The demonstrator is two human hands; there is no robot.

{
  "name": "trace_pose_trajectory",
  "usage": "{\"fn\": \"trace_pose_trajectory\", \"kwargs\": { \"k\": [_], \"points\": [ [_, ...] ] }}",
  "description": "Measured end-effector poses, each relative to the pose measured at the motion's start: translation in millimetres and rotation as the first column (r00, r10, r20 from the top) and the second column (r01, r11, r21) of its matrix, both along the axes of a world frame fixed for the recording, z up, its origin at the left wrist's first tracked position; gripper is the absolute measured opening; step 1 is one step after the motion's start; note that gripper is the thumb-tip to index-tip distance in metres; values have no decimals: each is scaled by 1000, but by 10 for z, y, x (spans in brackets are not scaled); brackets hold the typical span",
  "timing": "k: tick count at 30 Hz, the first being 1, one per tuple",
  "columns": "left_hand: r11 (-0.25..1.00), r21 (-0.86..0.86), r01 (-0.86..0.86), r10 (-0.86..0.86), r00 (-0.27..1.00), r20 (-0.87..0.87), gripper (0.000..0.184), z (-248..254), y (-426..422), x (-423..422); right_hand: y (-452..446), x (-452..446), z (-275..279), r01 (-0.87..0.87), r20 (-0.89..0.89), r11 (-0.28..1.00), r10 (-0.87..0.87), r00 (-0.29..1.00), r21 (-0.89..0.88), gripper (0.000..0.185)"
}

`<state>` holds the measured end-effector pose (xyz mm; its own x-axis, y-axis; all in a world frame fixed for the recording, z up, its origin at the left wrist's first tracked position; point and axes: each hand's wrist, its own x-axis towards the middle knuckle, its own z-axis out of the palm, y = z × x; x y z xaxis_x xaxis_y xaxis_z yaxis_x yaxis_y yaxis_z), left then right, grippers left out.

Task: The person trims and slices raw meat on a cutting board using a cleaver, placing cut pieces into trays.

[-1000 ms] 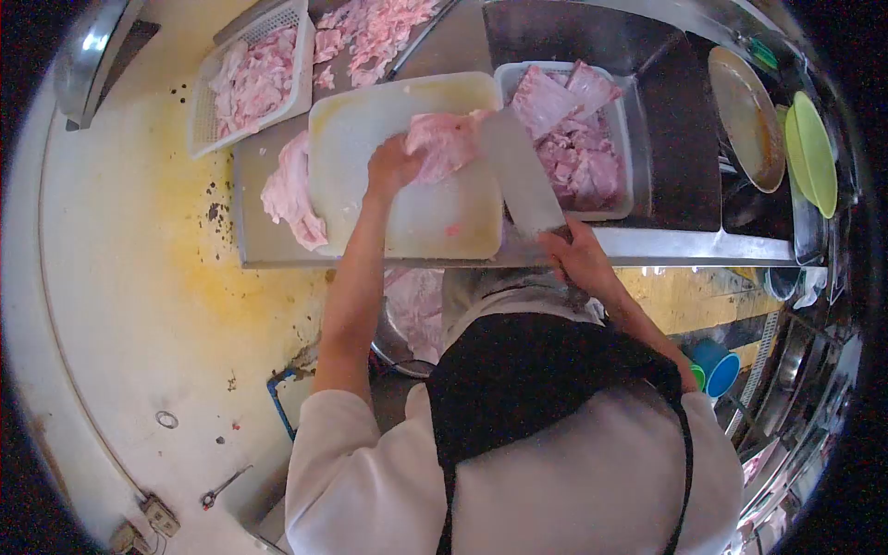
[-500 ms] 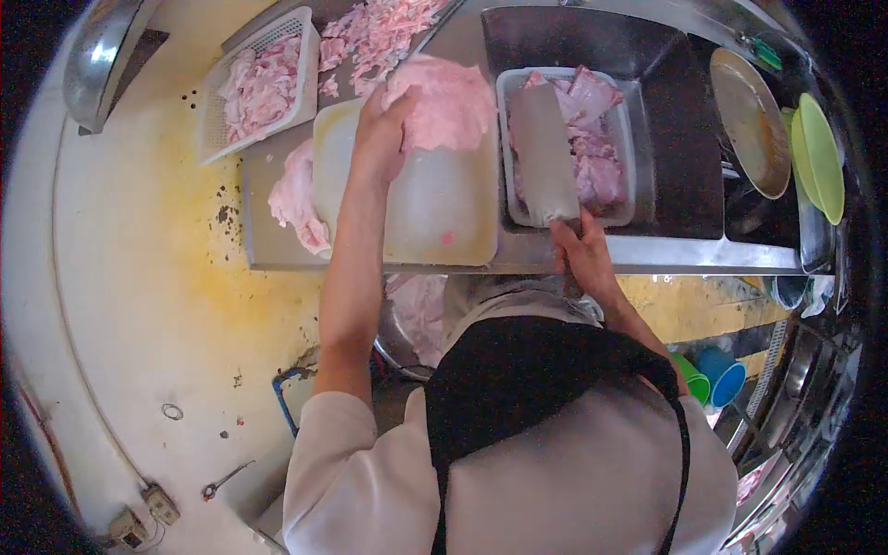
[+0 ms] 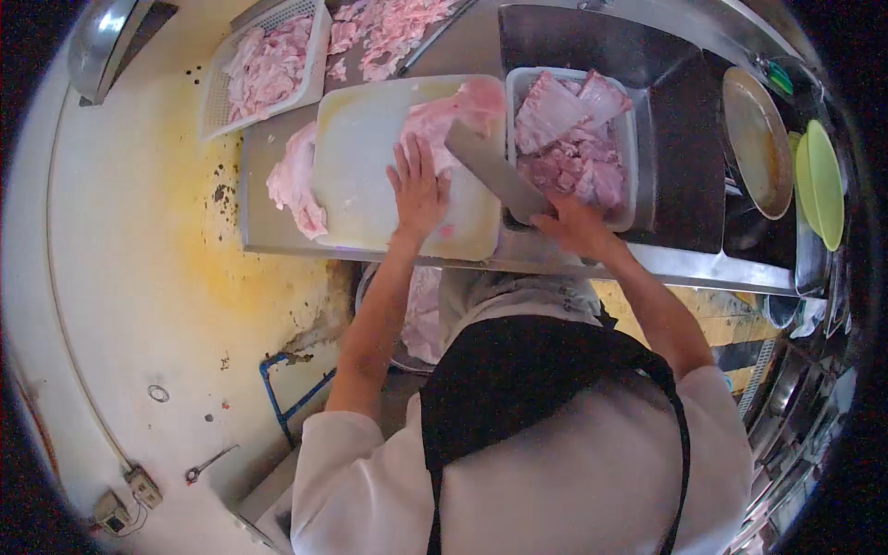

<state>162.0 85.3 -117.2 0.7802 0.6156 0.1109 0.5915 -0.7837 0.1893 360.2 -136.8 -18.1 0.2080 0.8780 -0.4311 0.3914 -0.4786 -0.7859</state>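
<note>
A pink piece of raw meat (image 3: 476, 100) lies on the upper right of the white cutting board (image 3: 356, 185). My left hand (image 3: 422, 192) rests flat with its fingers spread, their tips at the lower edge of that meat. In my right hand (image 3: 572, 225) I grip a broad cleaver (image 3: 499, 173) by its handle. Its blade slants up and left over the board's right side, the tip by the meat. Another pale slab of meat (image 3: 298, 185) lies at the board's left edge.
A white tray of meat pieces (image 3: 578, 139) sits in the dark sink (image 3: 675, 148). White perforated basket (image 3: 317, 65) holds pale scraps at upper left. More scraps (image 3: 398, 32) and a thin dark rod (image 3: 435, 39) lie behind the board. Beyond the sink are a pan (image 3: 757, 139) and green basin (image 3: 821, 185).
My left hand has let go of the meat, now laid on the board, and moved down. The cleaver has swung left from above the tray to the board.
</note>
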Motion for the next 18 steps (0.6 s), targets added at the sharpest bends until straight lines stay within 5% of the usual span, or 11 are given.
{"fn": "trace_pose_trajectory", "kwargs": {
  "k": [4,7,9,12,15,16,18],
  "points": [
    [999,-37,-40,41,998,44,75,28,-143,-39,445,19,-338,-145,308,966,75,949,214,45],
    [999,-32,-36,38,997,66,72,-3,-147,-22,976,-40,-560,-54,80,935,28,996,350,42],
    [999,-34,-41,43,998,55,68,-17,-131,-25,1025,-101,-577,-28,144,918,-32,989,395,42],
    [995,103,11,-26,988,153,54,-25,1,-147,784,-77,-418,-96,105,987,83,991,129,49],
    [889,-449,-92,323,822,469,36,350,138,-68,269,-97,-438,-133,-106,989,125,986,-70,52],
    [919,-366,-146,328,798,505,20,548,133,23,68,-164,-388,-57,-153,995,44,987,-81,50],
    [947,-256,-196,270,915,300,17,429,311,117,-180,-157,-250,-12,-287,990,-29,958,-138,48]
  ]
}}
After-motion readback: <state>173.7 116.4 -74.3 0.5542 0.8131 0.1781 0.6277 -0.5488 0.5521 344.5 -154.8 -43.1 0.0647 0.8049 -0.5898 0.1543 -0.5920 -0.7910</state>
